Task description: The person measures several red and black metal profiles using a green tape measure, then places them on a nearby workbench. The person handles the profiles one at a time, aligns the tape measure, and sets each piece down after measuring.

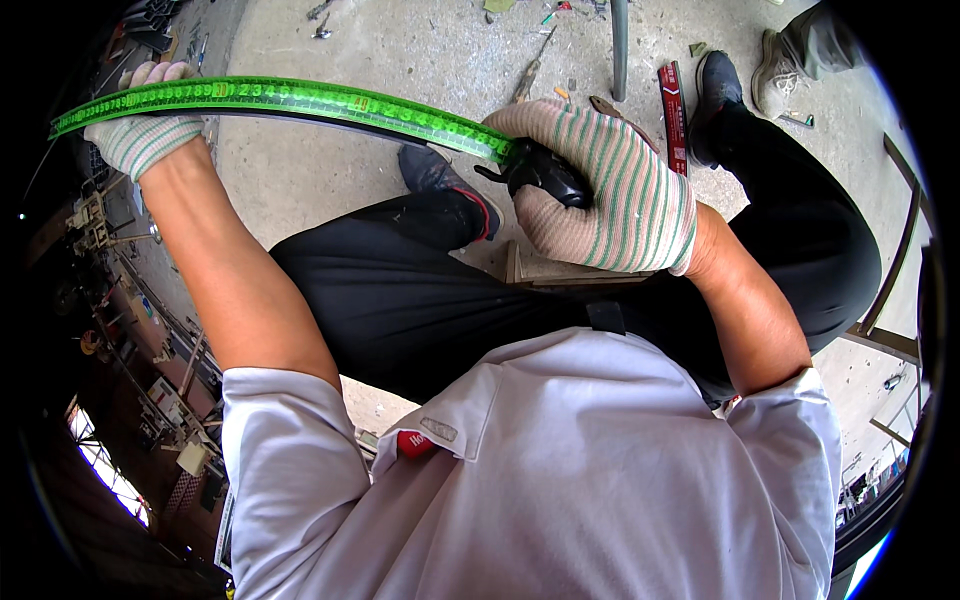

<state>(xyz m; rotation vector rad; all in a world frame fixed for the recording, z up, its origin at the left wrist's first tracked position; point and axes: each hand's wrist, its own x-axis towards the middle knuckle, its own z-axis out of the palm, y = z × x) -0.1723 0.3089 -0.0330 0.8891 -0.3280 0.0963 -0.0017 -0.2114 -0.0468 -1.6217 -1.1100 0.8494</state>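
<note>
A bright green tape measure blade [350,102] is drawn out in front of me, running from my right hand to the far left. My right hand [625,185], in a striped knit glove, is wrapped round the black tape measure case [548,176]. At the blade's far end my left hand [150,143], in a matching glove, is closed about it, fingers on the far side and palm on the near side. The blade's tip reaches past this hand. A dark strip shows along the blade's lower edge; whether it is a separate bar I cannot tell.
A red box-like strip [674,118] lies on the concrete floor [420,50] near my right shoe [716,100]. A grey post [620,50] rises ahead. Another person's shoe [775,80] is at the far right. Brown metal frame bars [893,250] stand at right; cluttered equipment [165,400] is at left.
</note>
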